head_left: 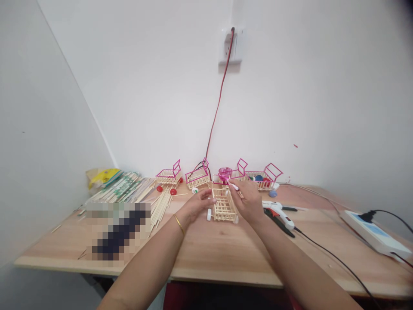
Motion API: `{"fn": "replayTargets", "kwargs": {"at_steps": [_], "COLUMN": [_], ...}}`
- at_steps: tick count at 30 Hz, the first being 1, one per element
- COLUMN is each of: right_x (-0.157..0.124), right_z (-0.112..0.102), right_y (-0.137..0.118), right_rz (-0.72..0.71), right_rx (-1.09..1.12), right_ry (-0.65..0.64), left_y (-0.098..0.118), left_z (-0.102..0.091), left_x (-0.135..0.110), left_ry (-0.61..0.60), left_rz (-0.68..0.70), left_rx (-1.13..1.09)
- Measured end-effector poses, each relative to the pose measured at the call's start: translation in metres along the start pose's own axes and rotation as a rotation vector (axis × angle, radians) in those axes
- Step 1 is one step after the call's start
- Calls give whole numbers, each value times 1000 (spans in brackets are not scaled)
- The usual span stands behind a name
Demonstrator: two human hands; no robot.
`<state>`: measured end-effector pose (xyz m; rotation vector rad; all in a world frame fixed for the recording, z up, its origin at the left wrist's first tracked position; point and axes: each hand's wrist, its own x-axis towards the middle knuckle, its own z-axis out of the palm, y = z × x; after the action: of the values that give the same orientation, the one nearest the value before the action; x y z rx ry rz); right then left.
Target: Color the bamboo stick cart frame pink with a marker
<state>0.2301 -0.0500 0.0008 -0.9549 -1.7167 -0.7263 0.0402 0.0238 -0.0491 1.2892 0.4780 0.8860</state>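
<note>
A small cart of bare wooden sticks (223, 207) stands on white wheels in the middle of the table. My left hand (197, 206) grips its left side, fingers at the upper rail. Pinched in my right hand (248, 199) is a paintbrush with a white handle (234, 185); its pink-coated tip is over the cart's far end, where a rail shows pink. Just behind sits a cup of pink paint (225, 171), partly hidden by the brush. Similar carts with pink rims and handles line the wall, among them one at left (168, 175) and another at right (263, 178).
Loose sticks (161, 206) and stick packets (124, 187) lie at left, near a yellow bag (105, 177) and a blurred-out patch. At right are a white glue gun (280, 213), dark-handled pliers (279, 222) and a power strip (374, 234). Cables cross the right side.
</note>
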Motion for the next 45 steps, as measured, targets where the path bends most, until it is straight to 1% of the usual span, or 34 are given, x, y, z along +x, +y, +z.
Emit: {"fn": "replayTargets", "kwargs": {"at_steps": [5,9,12,16,21,28,34,41,45], "right_x": [1,1,0,-1,0,-1,2,4,4], "right_z": [0,2,1,0,1,2,3,3,5], "right_y": [-3,-7,-4,0,-5,-3,-10,-11,-13], "right_rz": [-12,-21,-15,0,-22,-4,-4,6,-19], "right_rx": [-6,25,17,-3,11,18,52,55,69], "right_ry": [13,-14,-9,12,-2,10,-31,-27,-33], "left_y": [2,1,-1,-1,2,2,2,4,5], "left_z": [1,0,-2,-2,0,0,1,3,4], "left_x": [-1,0,0,0,0,-1,-1,-2,-2], "left_ry": [2,-19,-26,-1,-25,-13,-33,-38,-16], "left_rz": [-8,8,15,-5,-3,-15,3,0,1], "left_rx": [3,-2,-20,-1,-1,0,-16,-5,7]}}
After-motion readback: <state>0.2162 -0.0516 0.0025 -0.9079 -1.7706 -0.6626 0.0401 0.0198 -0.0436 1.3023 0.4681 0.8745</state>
